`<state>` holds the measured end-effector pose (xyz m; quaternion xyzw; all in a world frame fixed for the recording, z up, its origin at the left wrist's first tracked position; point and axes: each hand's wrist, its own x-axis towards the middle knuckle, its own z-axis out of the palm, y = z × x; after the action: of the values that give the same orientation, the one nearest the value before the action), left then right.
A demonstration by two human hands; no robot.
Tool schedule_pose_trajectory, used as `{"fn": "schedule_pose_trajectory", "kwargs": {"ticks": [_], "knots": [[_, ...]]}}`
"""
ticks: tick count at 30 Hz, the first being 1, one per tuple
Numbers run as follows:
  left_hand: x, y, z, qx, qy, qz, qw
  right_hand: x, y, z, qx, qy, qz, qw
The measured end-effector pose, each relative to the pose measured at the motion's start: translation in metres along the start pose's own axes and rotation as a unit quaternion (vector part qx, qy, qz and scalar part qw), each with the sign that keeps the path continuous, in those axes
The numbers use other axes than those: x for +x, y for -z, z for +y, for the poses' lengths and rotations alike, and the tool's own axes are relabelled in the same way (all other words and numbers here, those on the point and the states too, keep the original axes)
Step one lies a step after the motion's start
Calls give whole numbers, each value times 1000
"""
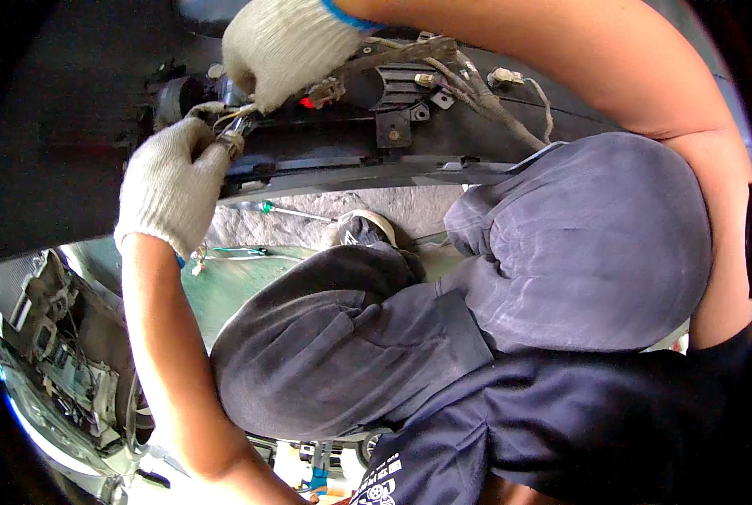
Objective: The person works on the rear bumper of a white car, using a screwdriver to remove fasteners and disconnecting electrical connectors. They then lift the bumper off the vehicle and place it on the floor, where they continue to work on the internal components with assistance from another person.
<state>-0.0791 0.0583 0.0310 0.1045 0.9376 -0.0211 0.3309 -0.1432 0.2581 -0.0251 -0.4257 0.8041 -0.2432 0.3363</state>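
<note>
Both my hands wear white knit gloves and work at the back of a black car bumper (334, 156) lying across my knees. My left hand (172, 187) pinches a small connector with thin wires (231, 135) at the bumper's left end. My right hand (281, 46) closes on the wiring just above, near a black round lamp socket (174, 97). A taped wire harness (485, 97) with white plugs runs along the bumper's inner side to the right.
My knees in dark grey trousers (477, 278) fill the middle. A green-handled screwdriver (296, 210) lies on the concrete floor below the bumper. Loose wires (237, 252) rest on a pale green panel. An open car front with parts (56, 353) sits lower left.
</note>
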Motion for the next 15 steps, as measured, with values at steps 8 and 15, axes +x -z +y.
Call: {"fn": "schedule_pose_trajectory", "kwargs": {"ticks": [8, 15], "knots": [[-1, -8, 3, 13, -3, 75, 997, 12, -7, 22, 21, 7, 24, 999], [4, -15, -1, 7, -9, 61, 998, 20, -12, 36, 27, 1, 39, 999]]}}
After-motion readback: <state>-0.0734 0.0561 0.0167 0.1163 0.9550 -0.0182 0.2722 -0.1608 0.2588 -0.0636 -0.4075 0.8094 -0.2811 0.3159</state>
